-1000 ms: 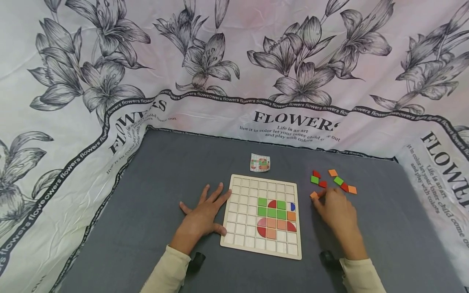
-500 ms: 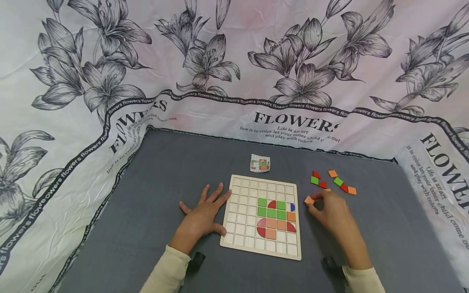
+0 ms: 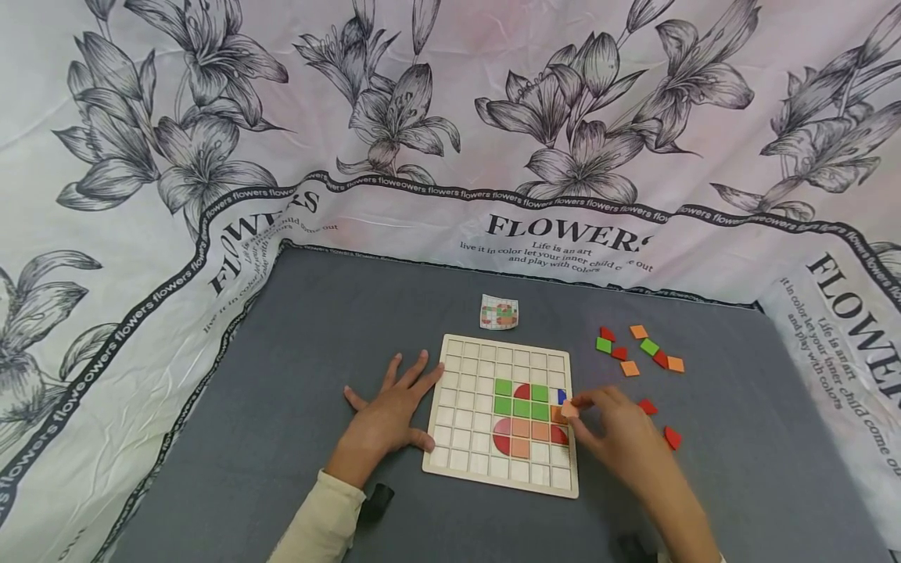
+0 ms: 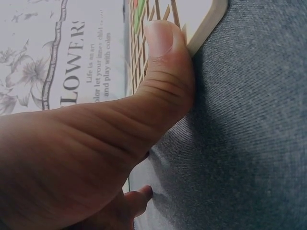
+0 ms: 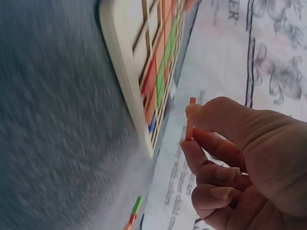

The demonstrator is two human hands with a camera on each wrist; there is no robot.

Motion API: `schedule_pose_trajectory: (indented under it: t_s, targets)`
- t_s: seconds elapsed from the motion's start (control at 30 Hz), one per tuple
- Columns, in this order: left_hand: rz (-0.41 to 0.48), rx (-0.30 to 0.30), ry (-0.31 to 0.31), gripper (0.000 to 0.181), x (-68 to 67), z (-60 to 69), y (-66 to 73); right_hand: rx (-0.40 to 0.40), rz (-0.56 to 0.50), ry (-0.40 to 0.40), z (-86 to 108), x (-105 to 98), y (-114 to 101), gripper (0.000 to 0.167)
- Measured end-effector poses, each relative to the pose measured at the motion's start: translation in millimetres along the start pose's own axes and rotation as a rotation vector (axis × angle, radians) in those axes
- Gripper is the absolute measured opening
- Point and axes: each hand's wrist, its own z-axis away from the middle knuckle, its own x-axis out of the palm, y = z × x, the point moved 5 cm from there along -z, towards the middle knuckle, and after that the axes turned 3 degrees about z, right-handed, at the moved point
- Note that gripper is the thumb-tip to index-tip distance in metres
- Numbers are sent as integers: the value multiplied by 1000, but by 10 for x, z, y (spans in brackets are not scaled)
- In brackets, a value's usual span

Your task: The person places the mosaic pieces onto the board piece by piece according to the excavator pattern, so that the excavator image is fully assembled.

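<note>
A small orange square tile (image 3: 569, 410) is pinched between the thumb and fingertips of my right hand (image 3: 622, 430), at the right edge of a wooden grid board (image 3: 461, 421). In the right wrist view that tile (image 5: 189, 133) stands edge-on, off the board. My left hand (image 3: 383, 414) lies spread at the board's left side, with thumb and a fingertip touching its edge. The left wrist view shows the thumb (image 4: 160, 40) over the rim. Green, red, orange and blue-marked tiles fill some cells toward the board's right; the right hand's tile partly covers an orange one.
A small printed pattern card (image 3: 499, 313) lies beyond the board. Several loose tiles, among them an orange tile (image 3: 629, 368) and a green tile (image 3: 604, 345), are scattered at the back right. Nearer, two red pieces (image 3: 673, 438) lie right of my right hand. Floral cloth (image 3: 394, 219) encloses the dark table.
My right hand has picked the orange tile from the loose pieces and carried it left and nearer to the board's right edge, uncovering two red pieces. The left hand has stayed put.
</note>
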Motion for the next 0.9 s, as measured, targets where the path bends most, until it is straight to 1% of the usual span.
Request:
schedule_pose_trajectory:
  t_s: [0.17, 0.33, 0.47, 0.63, 0.9]
  targets:
    - [0, 1, -6, 118, 1, 0, 1, -70, 0, -2, 131, 77, -167, 20]
    - [-5, 2, -8, 119, 1, -4, -5, -78, 19, -37, 211, 160, -265, 24]
    - [1, 5, -2, 118, -8, 6, -1, -104, 45, -29, 263, 212, -331, 24]
    - [18, 14, 16, 116, -22, 23, 6, -95, 60, -49, 290, 268, -378, 23]
    - [6, 17, 23, 117, -11, 26, 4, -102, 60, -48, 309, 318, -372, 23]
